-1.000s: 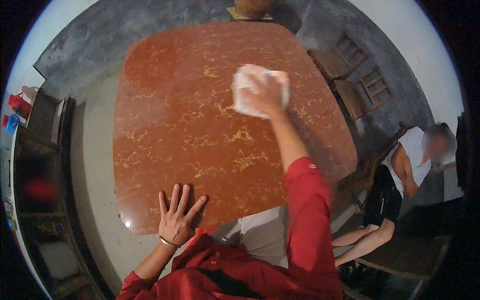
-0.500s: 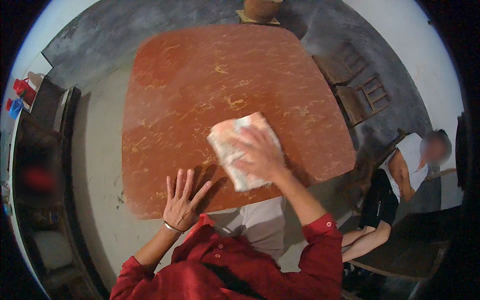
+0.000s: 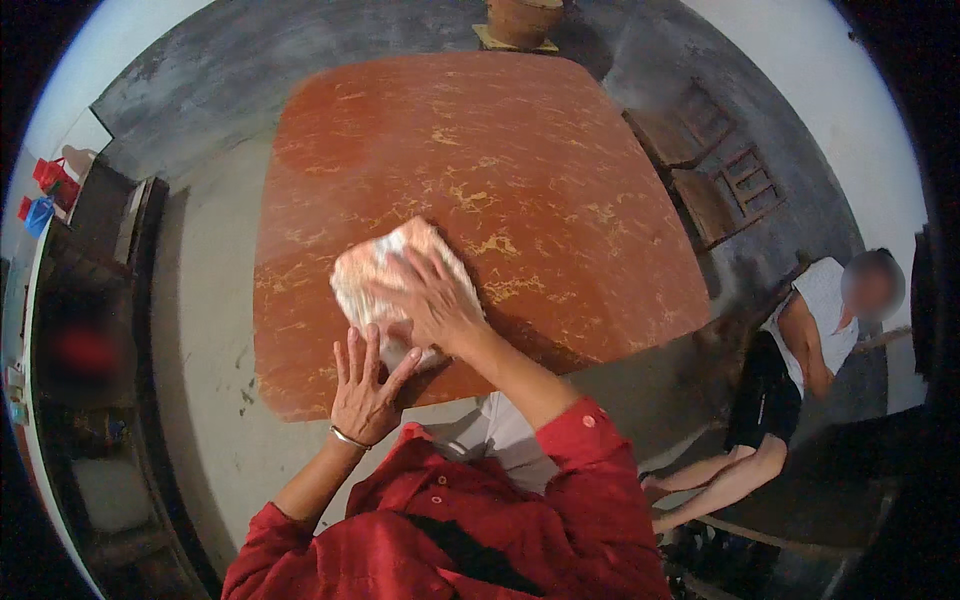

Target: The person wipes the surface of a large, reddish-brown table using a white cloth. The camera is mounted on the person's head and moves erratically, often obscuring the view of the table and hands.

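A folded white and peach cloth (image 3: 368, 268) lies on the reddish-brown marbled table (image 3: 520, 150), near its front left part. Pressed flat on top of it is my right hand (image 3: 438, 308), fingers spread and slightly blurred. My left hand (image 3: 366, 402), with a silver bangle at the wrist, rests at the table's front edge, fingers apart, its fingertips close to the cloth's lower edge. Whether those fingertips touch the cloth I cannot tell. Part of the cloth is hidden beneath my right hand.
Two wooden chairs (image 3: 715, 200) stand along the table's right side. A person (image 3: 800, 340) sits at the right. Beyond the far edge is a brown pot (image 3: 522, 22). A dark shelf unit (image 3: 150, 420) runs along the left, with a red container (image 3: 55, 182) near its far end.
My right hand has slid the cloth leftward across the table, bringing it beside my left hand. The left hand has stayed nearly in place. My view has shifted slightly.
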Motion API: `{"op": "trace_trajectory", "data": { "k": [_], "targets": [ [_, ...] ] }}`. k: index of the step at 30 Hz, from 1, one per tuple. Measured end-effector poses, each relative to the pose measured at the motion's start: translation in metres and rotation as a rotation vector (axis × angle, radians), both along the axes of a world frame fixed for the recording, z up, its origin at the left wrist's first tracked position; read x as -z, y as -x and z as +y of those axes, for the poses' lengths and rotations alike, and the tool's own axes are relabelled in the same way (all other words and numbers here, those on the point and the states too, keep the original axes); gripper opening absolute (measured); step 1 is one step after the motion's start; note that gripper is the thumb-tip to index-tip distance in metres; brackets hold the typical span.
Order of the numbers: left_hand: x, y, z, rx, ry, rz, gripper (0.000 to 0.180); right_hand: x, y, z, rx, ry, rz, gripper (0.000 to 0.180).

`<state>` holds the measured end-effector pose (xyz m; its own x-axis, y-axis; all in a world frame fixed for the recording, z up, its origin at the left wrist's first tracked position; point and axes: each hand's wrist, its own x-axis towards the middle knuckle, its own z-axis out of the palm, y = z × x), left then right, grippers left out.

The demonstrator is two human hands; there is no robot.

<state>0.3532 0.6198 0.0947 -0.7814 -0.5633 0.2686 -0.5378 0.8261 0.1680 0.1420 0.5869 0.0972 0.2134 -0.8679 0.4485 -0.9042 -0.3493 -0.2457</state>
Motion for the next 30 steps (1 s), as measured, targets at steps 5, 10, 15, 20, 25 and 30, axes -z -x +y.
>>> {"op": "trace_trajectory", "data": {
  "k": [5,10,15,20,25,30],
  "targets": [
    [-0.006,0.001,0.003,0.011,-0.004,-0.018,0.088,-0.017,0.051,0.086,0.050,-0.161,-0.041,0.058],
    [-0.011,0.004,0.003,0.045,-0.055,-0.009,0.089,-0.008,0.161,0.076,0.529,-0.189,-0.007,0.056],
    [-0.013,0.007,0.000,0.040,-0.027,-0.025,0.088,0.006,0.146,-0.003,0.738,-0.160,-0.022,0.059],
    [-0.010,0.003,-0.002,0.002,0.008,-0.033,0.077,-0.007,0.027,0.005,0.135,0.028,-0.099,0.064],
    [-0.003,0.000,-0.001,0.009,0.008,0.021,0.079,-0.020,0.034,0.097,0.174,-0.106,-0.088,0.061],
    [-0.006,0.001,0.001,0.032,0.005,0.019,0.076,-0.006,0.155,0.155,0.601,-0.170,-0.041,0.055]
  ]
}}
